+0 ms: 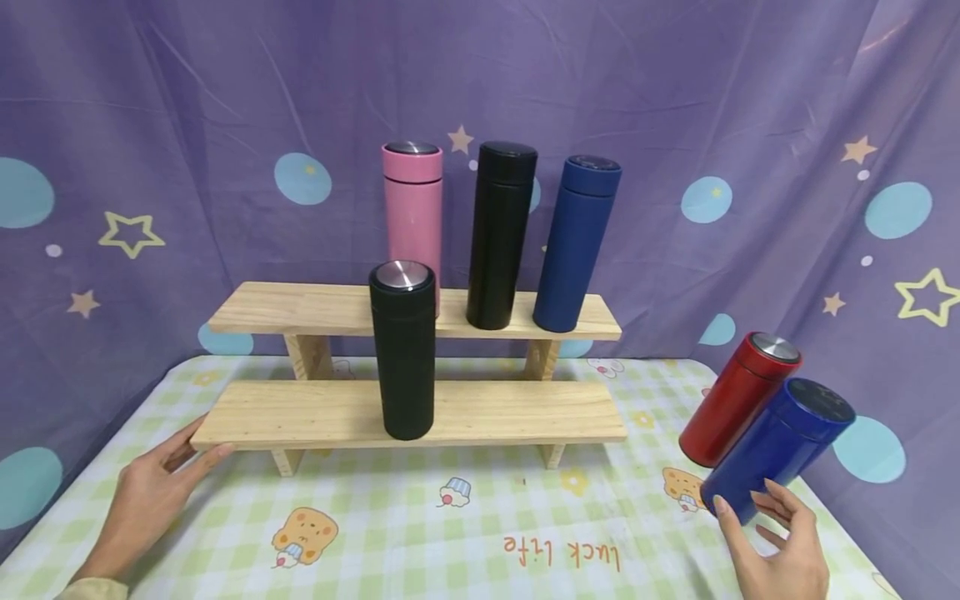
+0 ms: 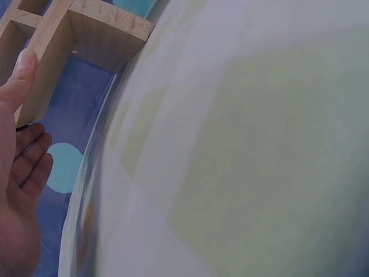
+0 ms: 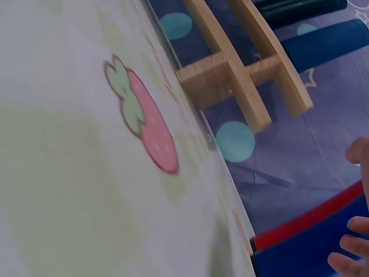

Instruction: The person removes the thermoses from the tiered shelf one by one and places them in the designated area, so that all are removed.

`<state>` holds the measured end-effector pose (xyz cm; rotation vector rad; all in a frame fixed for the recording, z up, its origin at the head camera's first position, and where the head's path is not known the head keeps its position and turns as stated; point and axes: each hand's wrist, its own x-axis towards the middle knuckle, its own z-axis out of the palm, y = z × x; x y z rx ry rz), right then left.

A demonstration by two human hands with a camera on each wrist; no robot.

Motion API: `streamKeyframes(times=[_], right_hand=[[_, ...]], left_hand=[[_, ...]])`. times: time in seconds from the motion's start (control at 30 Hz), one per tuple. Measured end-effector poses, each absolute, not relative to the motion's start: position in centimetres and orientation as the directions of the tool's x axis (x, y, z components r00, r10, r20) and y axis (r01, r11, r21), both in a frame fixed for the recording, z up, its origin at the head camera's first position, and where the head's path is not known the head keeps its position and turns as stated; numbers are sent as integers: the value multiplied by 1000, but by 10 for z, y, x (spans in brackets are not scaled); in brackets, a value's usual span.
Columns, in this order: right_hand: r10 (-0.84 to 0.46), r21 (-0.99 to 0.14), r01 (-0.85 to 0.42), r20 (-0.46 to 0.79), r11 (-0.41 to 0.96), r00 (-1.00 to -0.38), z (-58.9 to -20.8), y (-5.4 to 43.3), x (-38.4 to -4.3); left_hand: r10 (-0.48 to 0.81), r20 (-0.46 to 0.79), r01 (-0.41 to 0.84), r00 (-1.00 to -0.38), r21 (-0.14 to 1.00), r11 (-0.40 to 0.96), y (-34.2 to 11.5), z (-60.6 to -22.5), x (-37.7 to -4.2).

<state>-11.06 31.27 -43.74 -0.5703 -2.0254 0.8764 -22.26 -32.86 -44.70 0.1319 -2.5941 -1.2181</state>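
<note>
At the left end of the lower board, my left hand [image 1: 153, 483] grips the corner of the two-tier wooden shelf [image 1: 300, 408]. In the left wrist view, its thumb lies on the board's edge, with the fingers around the end. My right hand [image 1: 783, 542] is beside a shiny blue thermos [image 1: 780, 450], fingers spread and loosely bent around nothing. In the right wrist view, the thumb stands apart from that thermos; whether any fingertip touches it I cannot tell. Close behind the blue one stands a red thermos [image 1: 738, 400] with a silver lid top.
A black thermos [image 1: 405, 358] with a silver lid top stands on the lower board. The upper board carries a pink thermos [image 1: 415, 217], another black thermos [image 1: 498, 242] and a dark blue thermos [image 1: 577, 250]. A checked cloth [image 1: 375, 533] covers the table; a purple curtain [image 1: 225, 167] hangs behind.
</note>
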Motion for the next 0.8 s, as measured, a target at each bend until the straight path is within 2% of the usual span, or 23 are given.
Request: streamKeyframes(times=[0.23,0.4,0.53,0.8], right_hand=[[706,-765,84,538,638,-461,-439,327,-113],[721,-762,116,535,637,-441,-440,333,-117],[720,-763,126,523,634,-456,-441,339,-121],[736,-812,169,392,559,-552,-442,353,-130]], left_hand=[[-196,182,15,-964,768,640,-328,-444,-223],[-203,181,10,-962,770,638,-328,-444,-222],[-202,173,7,-964,777,629,-328,-444,-222],[-206,156,-9,-966,776,631,-327,-443,-223]])
